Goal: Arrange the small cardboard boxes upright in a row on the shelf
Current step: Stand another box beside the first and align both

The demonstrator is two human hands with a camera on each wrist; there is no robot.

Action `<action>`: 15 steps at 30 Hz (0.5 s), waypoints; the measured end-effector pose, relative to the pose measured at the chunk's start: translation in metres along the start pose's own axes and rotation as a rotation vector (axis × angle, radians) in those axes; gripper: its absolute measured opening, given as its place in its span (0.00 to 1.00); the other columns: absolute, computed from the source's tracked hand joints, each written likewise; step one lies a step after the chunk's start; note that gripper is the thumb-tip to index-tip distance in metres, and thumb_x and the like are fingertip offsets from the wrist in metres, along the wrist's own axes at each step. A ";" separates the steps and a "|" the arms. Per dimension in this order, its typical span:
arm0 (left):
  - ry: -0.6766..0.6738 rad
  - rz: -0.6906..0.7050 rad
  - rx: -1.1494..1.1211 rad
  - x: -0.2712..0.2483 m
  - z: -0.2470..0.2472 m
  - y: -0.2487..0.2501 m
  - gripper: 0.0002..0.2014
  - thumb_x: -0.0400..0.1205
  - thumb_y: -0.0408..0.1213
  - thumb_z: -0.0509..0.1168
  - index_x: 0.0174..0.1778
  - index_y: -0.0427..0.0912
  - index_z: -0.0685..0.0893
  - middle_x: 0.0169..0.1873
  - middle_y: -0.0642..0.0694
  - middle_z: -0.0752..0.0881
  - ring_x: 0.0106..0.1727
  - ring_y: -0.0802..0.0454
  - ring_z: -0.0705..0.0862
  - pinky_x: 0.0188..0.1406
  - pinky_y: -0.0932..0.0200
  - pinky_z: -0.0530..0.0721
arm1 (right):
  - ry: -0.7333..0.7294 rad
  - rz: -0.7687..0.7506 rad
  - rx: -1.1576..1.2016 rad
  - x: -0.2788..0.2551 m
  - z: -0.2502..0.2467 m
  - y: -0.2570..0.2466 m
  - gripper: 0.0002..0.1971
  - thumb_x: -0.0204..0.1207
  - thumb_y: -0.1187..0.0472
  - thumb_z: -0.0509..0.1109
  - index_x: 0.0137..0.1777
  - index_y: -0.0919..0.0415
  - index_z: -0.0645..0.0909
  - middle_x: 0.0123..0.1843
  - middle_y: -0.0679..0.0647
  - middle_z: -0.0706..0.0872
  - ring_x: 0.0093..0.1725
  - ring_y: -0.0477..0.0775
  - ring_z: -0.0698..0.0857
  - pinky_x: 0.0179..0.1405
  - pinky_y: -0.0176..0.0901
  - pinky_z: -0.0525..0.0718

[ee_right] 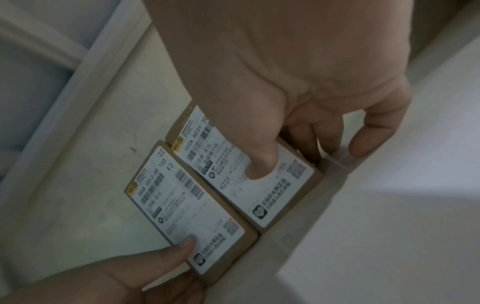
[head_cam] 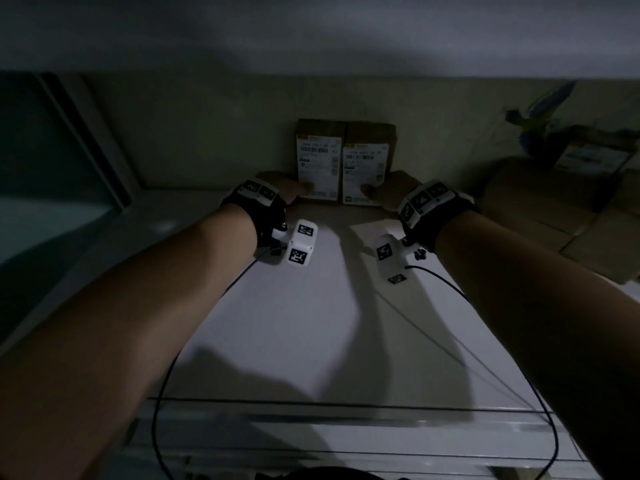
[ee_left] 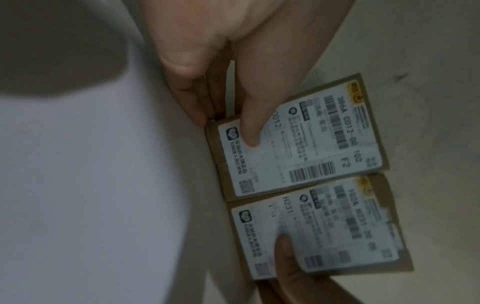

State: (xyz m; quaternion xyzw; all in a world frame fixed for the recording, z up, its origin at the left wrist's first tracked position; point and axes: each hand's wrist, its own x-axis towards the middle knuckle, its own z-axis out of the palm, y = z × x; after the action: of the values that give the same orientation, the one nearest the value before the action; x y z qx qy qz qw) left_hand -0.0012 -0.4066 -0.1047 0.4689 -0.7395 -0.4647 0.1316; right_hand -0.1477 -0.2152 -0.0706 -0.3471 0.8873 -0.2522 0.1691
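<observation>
Two small cardboard boxes are seen standing upright, side by side and touching, against the back wall of the shelf. The left box is gripped by the left hand: in the left wrist view the thumb is pressed flat on its white shipping label, while the other fingers are curled round the box's outer side, down by the shelf surface. The right box is held the same way by the right hand; in the right wrist view the thumb is planted on the label and the fingers are wrapped round the outer edge. Both forearms are stretched forward, straight toward the back wall, with the wrists level and tracker bands worn on each. The boxes are squeezed between the two hands, labels turned away from the back wall, and their bases appear to be set on the shelf. Further along the back wall, on the right hand's side, a loose pile of more cardboard boxes is glimpsed in deep shadow, well apart from the pair.
</observation>
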 end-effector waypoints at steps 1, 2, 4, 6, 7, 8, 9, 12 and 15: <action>-0.005 -0.011 -0.014 0.003 0.000 -0.003 0.25 0.65 0.60 0.82 0.55 0.53 0.90 0.64 0.46 0.91 0.63 0.42 0.89 0.71 0.44 0.85 | -0.003 0.004 -0.008 0.000 -0.001 0.000 0.33 0.89 0.43 0.67 0.86 0.64 0.72 0.83 0.65 0.79 0.79 0.67 0.80 0.68 0.49 0.80; -0.016 -0.006 -0.041 0.014 0.000 -0.010 0.26 0.61 0.59 0.83 0.51 0.53 0.89 0.64 0.45 0.92 0.62 0.42 0.89 0.70 0.44 0.85 | -0.005 0.011 -0.012 0.000 -0.001 0.001 0.34 0.89 0.42 0.66 0.86 0.64 0.73 0.83 0.65 0.79 0.78 0.67 0.81 0.64 0.49 0.80; 0.001 -0.014 -0.028 0.011 0.002 -0.009 0.30 0.61 0.61 0.83 0.56 0.52 0.90 0.63 0.44 0.92 0.61 0.44 0.89 0.69 0.43 0.86 | -0.002 0.031 -0.011 0.000 -0.002 0.003 0.35 0.88 0.40 0.66 0.85 0.65 0.74 0.81 0.67 0.80 0.76 0.68 0.82 0.56 0.45 0.77; 0.017 0.018 0.081 -0.013 0.002 0.000 0.33 0.67 0.68 0.77 0.64 0.53 0.89 0.65 0.47 0.91 0.58 0.45 0.89 0.64 0.47 0.87 | -0.001 0.044 0.014 -0.001 -0.002 0.006 0.35 0.88 0.39 0.66 0.83 0.66 0.76 0.79 0.67 0.82 0.75 0.68 0.83 0.56 0.46 0.78; 0.023 0.037 0.161 -0.020 0.002 0.004 0.34 0.72 0.69 0.74 0.69 0.53 0.88 0.66 0.48 0.90 0.56 0.45 0.88 0.60 0.52 0.86 | -0.001 0.047 0.034 -0.002 -0.001 0.008 0.35 0.87 0.38 0.66 0.83 0.65 0.76 0.79 0.66 0.82 0.74 0.68 0.83 0.58 0.48 0.79; 0.025 0.059 0.227 -0.028 0.002 0.007 0.34 0.76 0.69 0.71 0.73 0.52 0.86 0.66 0.48 0.89 0.57 0.45 0.88 0.56 0.55 0.84 | -0.003 0.050 0.051 -0.002 -0.002 0.008 0.35 0.87 0.38 0.67 0.83 0.65 0.76 0.79 0.66 0.82 0.74 0.67 0.83 0.59 0.48 0.80; 0.026 0.076 0.267 -0.029 0.003 0.007 0.33 0.79 0.68 0.69 0.75 0.51 0.85 0.69 0.46 0.88 0.60 0.44 0.88 0.55 0.57 0.81 | -0.006 0.051 0.068 -0.003 -0.002 0.009 0.35 0.87 0.38 0.67 0.83 0.65 0.77 0.79 0.66 0.83 0.74 0.67 0.84 0.60 0.48 0.80; 0.025 0.080 0.278 -0.039 0.001 0.010 0.32 0.79 0.66 0.70 0.74 0.51 0.85 0.69 0.44 0.88 0.61 0.42 0.86 0.58 0.53 0.81 | -0.008 0.063 0.121 -0.007 -0.003 0.008 0.35 0.85 0.38 0.70 0.80 0.65 0.79 0.76 0.66 0.85 0.67 0.66 0.86 0.57 0.49 0.81; 0.009 0.035 0.280 -0.044 -0.002 0.012 0.33 0.77 0.68 0.72 0.72 0.52 0.86 0.67 0.44 0.89 0.57 0.42 0.86 0.59 0.50 0.85 | -0.005 0.078 0.148 -0.009 -0.005 0.007 0.34 0.84 0.38 0.71 0.79 0.64 0.79 0.76 0.65 0.85 0.67 0.65 0.86 0.58 0.49 0.82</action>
State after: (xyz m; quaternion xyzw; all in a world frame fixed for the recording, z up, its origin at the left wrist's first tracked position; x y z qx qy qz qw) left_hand 0.0166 -0.3699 -0.0835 0.4719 -0.8045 -0.3525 0.0765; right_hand -0.1473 -0.2029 -0.0697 -0.2996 0.8787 -0.3093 0.2061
